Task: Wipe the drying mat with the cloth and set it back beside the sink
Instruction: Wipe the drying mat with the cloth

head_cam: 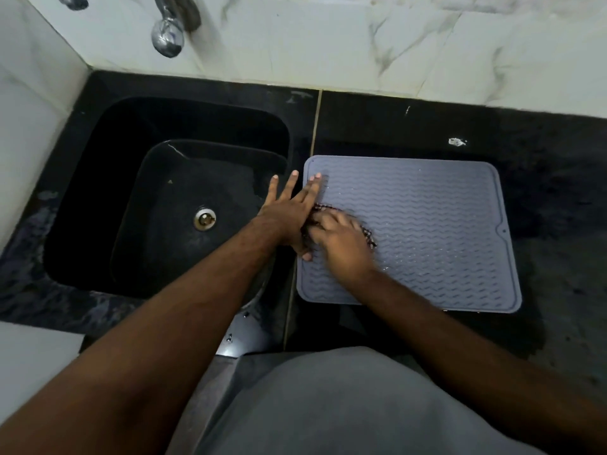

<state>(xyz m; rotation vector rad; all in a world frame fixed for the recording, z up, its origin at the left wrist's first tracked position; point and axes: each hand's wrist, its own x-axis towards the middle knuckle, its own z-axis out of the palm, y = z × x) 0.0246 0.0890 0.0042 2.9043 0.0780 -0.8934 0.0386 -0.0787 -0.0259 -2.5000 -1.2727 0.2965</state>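
Both forearms reach forward from the bottom of the view and meet at the left part of the drying mat [427, 231]. The left hand [289, 211] lies flat with straight, spread fingers; two fingertips rest on the mat's left edge and the others stretch toward the sink [98, 198], holding nothing. The right hand [341, 244] is just beside it, touching it, with fingers bent down over a dark cloth [369, 236] that it presses on the mat. The hand is blurred, so how tightly it holds the cloth is not clear, but the cloth shows under and around the fingers. The grey mat with wavy ribs lies flat on the black counter [542, 178], to the right of the grip and right beside the sink. Small water drops shine on the mat near the cloth. A metal tap [169, 34] hangs far above the hands.
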